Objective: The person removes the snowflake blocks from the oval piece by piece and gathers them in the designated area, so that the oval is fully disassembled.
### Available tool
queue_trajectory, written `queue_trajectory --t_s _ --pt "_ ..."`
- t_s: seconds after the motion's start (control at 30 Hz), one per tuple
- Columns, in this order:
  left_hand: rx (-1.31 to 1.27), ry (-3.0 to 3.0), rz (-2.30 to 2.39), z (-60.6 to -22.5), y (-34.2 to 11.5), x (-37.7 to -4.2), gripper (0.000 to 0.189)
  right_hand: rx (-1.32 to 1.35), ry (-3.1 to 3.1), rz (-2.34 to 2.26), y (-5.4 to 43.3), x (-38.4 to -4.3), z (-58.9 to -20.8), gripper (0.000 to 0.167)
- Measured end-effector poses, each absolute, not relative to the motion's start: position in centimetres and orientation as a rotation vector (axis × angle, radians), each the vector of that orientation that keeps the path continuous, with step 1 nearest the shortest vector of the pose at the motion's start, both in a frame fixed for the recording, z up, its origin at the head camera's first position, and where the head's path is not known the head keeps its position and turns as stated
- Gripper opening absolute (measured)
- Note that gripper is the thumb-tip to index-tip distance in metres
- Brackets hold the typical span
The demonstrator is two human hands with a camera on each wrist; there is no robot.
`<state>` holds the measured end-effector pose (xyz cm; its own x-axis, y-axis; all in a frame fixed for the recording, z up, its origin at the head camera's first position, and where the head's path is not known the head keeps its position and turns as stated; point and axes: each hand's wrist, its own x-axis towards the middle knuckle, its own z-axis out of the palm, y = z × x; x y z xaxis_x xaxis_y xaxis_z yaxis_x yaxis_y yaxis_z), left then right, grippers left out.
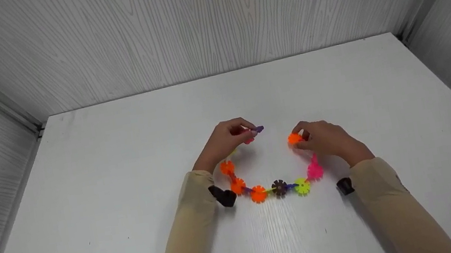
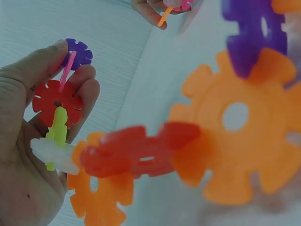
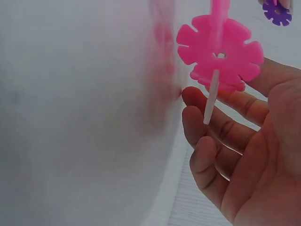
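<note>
A chain of interlocking notched plastic discs (image 1: 258, 194) in orange, yellow, black, pink and other colours curves between both hands in an open loop. At its left end, my left hand (image 1: 227, 139) pinches the chain near a purple disc (image 2: 81, 54) that sticks out past the fingertips. A red disc (image 2: 47, 103) lies against the fingers in the left wrist view. My right hand (image 1: 328, 139) holds the other end by an orange disc (image 1: 294, 138). In the right wrist view, a pink disc (image 3: 240, 44) and a whitish disc seen edge-on (image 3: 211, 99) partly cover the fingers. The two chain ends are apart.
The white tabletop (image 1: 104, 186) lies under the chain and both forearms. Grey wood-grain panels (image 1: 191, 23) rise at the back and both sides. Black wrist mounts (image 1: 224, 196) sit at the sleeve cuffs, the left one close to the chain's orange discs.
</note>
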<state>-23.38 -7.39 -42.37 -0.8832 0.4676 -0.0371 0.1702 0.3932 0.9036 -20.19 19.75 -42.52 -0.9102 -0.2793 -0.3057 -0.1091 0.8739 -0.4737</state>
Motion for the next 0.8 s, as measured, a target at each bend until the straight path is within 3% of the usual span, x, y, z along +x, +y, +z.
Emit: queue_trajectory --t_s 0.47,0.8 --pt "0.515 2.367 1.4 -42.1 -6.6 -23.6 0.037 -0.436 2.683 -0.693 20.6 -20.4 -42.5 0.043" --pt "0.524 2.384 1.333 -42.0 -6.0 -23.1 0.038 -0.457 2.737 -0.771 21.0 -20.0 -42.1 0.04"
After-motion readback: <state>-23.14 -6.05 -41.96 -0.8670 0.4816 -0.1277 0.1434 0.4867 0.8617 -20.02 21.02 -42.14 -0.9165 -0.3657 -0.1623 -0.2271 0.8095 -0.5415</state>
